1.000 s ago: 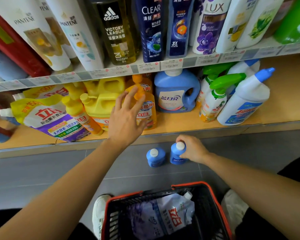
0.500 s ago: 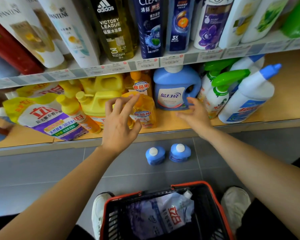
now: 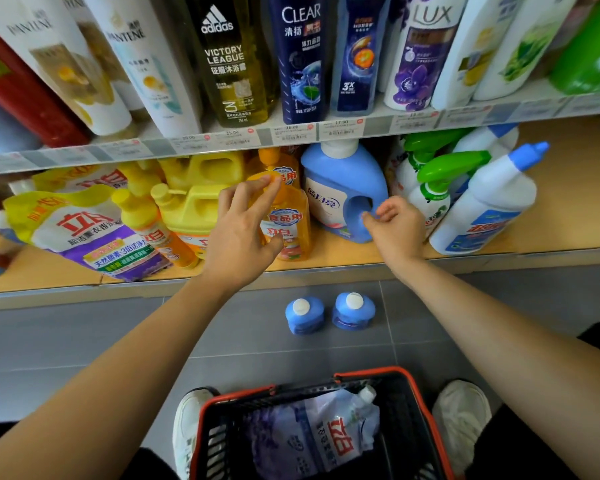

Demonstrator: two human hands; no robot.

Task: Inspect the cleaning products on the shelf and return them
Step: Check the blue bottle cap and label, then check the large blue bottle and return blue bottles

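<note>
**Both hands at the bottles on the lower shelf**

The left hand (image 3: 243,233) reaches onto an orange translucent plastic dish-soap bottle (image 3: 291,233), which stands upright at the front of the pale wooden lower shelf (image 3: 561,202). Its fingers (image 3: 257,188) are spread and nearly straight. The tips are on the bottle's orange cap and the thumb lies against the lower label. The bottle bears a round blue-rimmed badge and red characters on a white label.

Just to its right stands a blue plastic detergent jug (image 3: 336,188) with a white cap, a white label and its handle hole facing outward. The right hand (image 3: 399,230) is at that handle, fingers loosely curled, with the thumb and forefinger tips at the opening. Whether they pinch it cannot be told.

On the grey tiled floor (image 3: 84,341) below, two small blue bottles with white caps (image 3: 303,317) stand side by side, just apart. Nearer, a black basket with a red rim (image 3: 371,372) holds a white and lilac refill pouch (image 3: 312,438).
</note>
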